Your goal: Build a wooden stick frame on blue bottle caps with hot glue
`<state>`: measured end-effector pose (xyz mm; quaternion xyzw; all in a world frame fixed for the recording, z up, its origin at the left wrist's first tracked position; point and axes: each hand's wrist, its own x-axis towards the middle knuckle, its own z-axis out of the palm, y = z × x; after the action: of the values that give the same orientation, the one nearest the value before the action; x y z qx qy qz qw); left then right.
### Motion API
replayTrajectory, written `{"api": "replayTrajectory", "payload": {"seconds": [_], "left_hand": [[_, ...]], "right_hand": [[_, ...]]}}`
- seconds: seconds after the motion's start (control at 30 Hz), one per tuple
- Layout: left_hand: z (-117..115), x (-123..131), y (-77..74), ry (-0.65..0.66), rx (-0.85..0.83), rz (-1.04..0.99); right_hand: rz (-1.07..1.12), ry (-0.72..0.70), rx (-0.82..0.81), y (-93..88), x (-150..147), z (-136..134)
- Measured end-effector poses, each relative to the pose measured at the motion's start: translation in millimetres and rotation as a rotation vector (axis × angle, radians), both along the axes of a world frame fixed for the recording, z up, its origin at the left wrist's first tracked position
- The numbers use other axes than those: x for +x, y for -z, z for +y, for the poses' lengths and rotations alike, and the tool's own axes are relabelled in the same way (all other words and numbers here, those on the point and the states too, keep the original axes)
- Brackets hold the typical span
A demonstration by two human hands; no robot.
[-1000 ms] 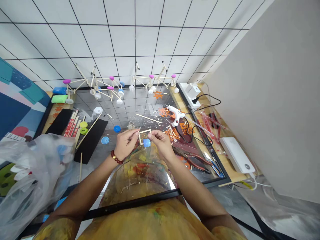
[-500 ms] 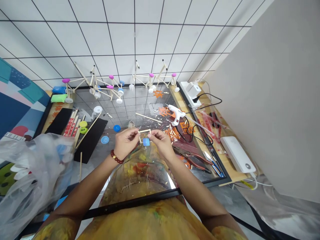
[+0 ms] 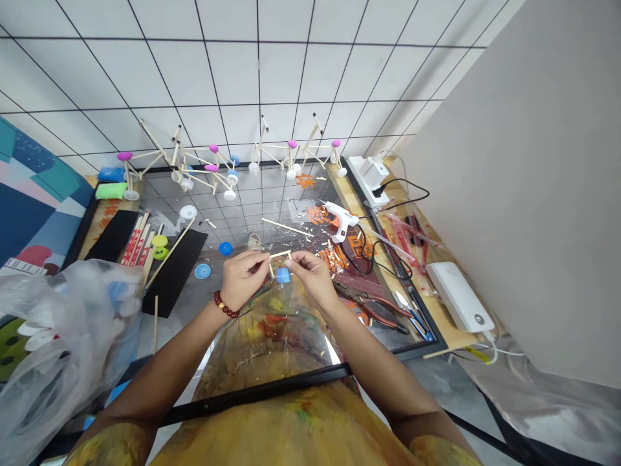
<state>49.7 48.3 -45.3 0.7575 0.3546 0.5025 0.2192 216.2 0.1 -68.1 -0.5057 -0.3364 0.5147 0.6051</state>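
Far left of the glue gun (image 3: pixel 341 220): crumpled clear plastic bag (image 3: pixel 53 336), slumped at the near edge. Closer to the gun, black sheet (image 3: pixel 172 268) with loose sticks across it, green caps (image 3: pixel 159 246) beside it, two blue discs (image 3: pixel 202 271) on the glass top (image 3: pixel 272 207). Behind and left of the gun, against the tiled wall: stick models (image 3: pixel 194 171) with pink and white caps.

Just left of the gun and nearer the body: left hand (image 3: pixel 242 279), bead bracelet (image 3: pixel 224 305) at the wrist. Thumb and forefinger closed narrow on the left end of a small stick frame (image 3: pixel 280 254), held clear above the glass. Blue cap (image 3: pixel 283 276) at the frame's lower part, between both hands, touching the right fingertips. Right hand (image 3: pixel 310 275), straight in front of the gun on the near side: fingers pinched shut on the frame's right end, the rest curled under.

Judged step: pressing cap and sticks together at a joint, held to set. Glue at the joint: cannot tell. Next move calls for a steady pinch at both ends, no twist across the frame, and one hand freed only after a firm joint. Gun near the right hand.

Right of the gun: black cord (image 3: pixel 369 249). Red-handled pliers (image 3: pixel 378 314) nearer the body, power strip (image 3: pixel 371 175) behind, white power bank (image 3: pixel 460 298) farthest right.
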Motion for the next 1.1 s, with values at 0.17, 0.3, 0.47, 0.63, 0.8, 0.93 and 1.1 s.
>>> {"api": "replayTrajectory", "payload": {"seconds": [0.17, 0.3, 0.47, 0.63, 0.8, 0.93, 1.1], "left_hand": [[-1, 0, 0.4, -0.004, -0.091, 0.026], [-1, 1, 4.1, -0.019, -0.266, -0.032], [2, -2, 4.6, 0.092, -0.311, -0.039], [4, -5, 6.1, 0.165, -0.412, -0.057], [2, 0, 6.7, 0.167, -0.358, -0.098], [2, 2, 2.2, 0.176, -0.17, -0.027], [3, 1, 0.8, 0.182, -0.116, 0.002]], "right_hand": [[-0.021, -0.009, -0.009, -1.5, 1, 0], [-0.028, -0.002, 0.007, -5.3, 1, 0], [-0.087, -0.024, 0.047, -5.9, 1, -1], [-0.144, -0.042, 0.052, -3.0, 1, -2], [-0.201, -0.091, 0.057, 1.2, 0, -5], [-0.327, -0.093, 0.094, 4.1, -1, -6], [-0.402, -0.091, 0.113, 4.6, -1, -6]]}}
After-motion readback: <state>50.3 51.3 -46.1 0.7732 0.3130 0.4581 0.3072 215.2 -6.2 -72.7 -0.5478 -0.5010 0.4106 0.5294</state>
